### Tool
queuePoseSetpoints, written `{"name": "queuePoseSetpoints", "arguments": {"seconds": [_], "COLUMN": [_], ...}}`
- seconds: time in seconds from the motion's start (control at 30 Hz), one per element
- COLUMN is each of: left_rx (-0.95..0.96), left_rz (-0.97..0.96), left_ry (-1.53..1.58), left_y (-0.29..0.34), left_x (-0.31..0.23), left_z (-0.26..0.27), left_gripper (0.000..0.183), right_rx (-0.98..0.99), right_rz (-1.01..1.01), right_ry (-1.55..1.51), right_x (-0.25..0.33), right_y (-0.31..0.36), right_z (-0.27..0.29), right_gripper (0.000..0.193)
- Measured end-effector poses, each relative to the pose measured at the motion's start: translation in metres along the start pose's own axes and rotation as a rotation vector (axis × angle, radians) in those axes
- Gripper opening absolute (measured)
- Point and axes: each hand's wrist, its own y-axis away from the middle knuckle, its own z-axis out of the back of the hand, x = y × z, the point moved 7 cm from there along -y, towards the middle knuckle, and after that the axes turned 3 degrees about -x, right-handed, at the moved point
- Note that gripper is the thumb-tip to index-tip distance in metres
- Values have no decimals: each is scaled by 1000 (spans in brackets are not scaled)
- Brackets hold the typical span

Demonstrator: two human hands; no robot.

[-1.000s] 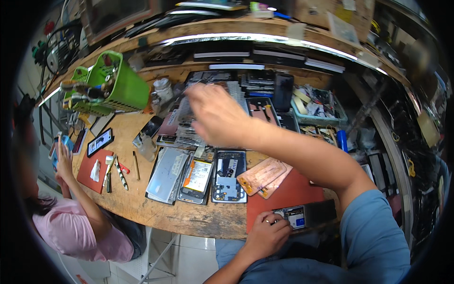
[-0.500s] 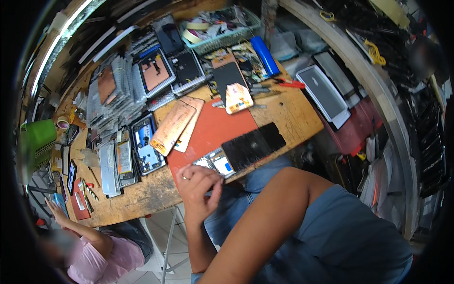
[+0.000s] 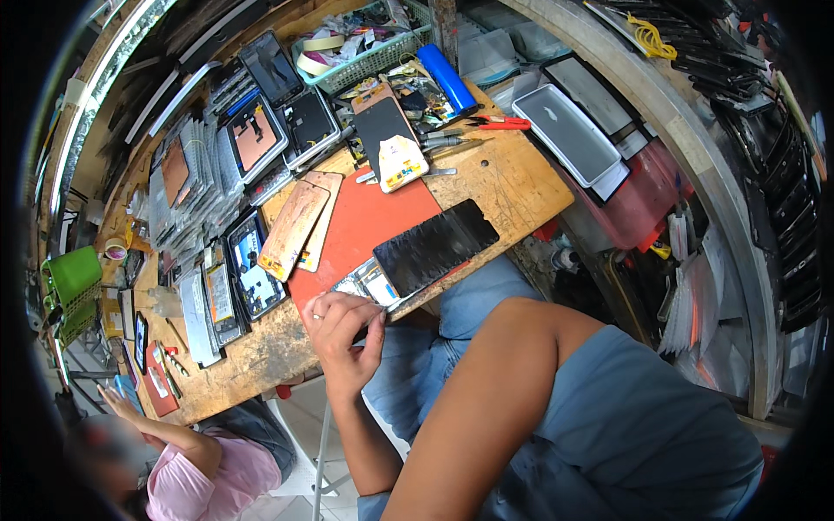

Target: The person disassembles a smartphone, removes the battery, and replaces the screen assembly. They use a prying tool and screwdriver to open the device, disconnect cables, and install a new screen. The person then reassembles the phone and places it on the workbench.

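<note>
My left hand [image 3: 343, 334], with a ring on one finger, is at the near edge of the bench. Its curled fingers lie on the end of an opened phone [image 3: 375, 286], whose pale inner parts and a blue-and-white patch show. The thumb comes close to the index finger at the phone's near corner; the exact grip is partly hidden. A black phone screen [image 3: 439, 246] lies against the opened phone on its right. Both rest partly on a red-orange mat [image 3: 373, 217]. My right arm bends at the elbow and leaves at the bottom, so its hand is out of sight.
Two copper-toned phone plates [image 3: 298, 227] lie left of the mat. Behind are stacked phone parts [image 3: 201, 161], a mint basket [image 3: 382, 69], a blue cylinder [image 3: 447, 80] and red-handled pliers [image 3: 504, 123]. Another person in pink [image 3: 213, 473] sits at lower left.
The whole view has shifted, so the bench and its things appear further left and slightly higher. My left hand stays at the opened phone.
</note>
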Motion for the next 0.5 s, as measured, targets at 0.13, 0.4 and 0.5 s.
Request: {"name": "queuePoseSetpoints", "arguments": {"seconds": [0.13, 0.4, 0.5], "left_rx": [11, 34, -21], "left_rz": [5, -21, 76], "left_ry": [-6, 21, -133], "left_y": [-1, -11, 21], "left_x": [-2, -3, 9], "left_z": [1, -8, 11], "left_gripper": [12, 12, 14], "right_rx": [22, 152, 189], "right_rz": [-8, -142, -302], "right_ry": [16, 160, 236], "right_x": [-7, -42, -67], "right_y": [9, 44, 68], "right_z": [1, 28, 73], "right_gripper": [44, 48, 49]}}
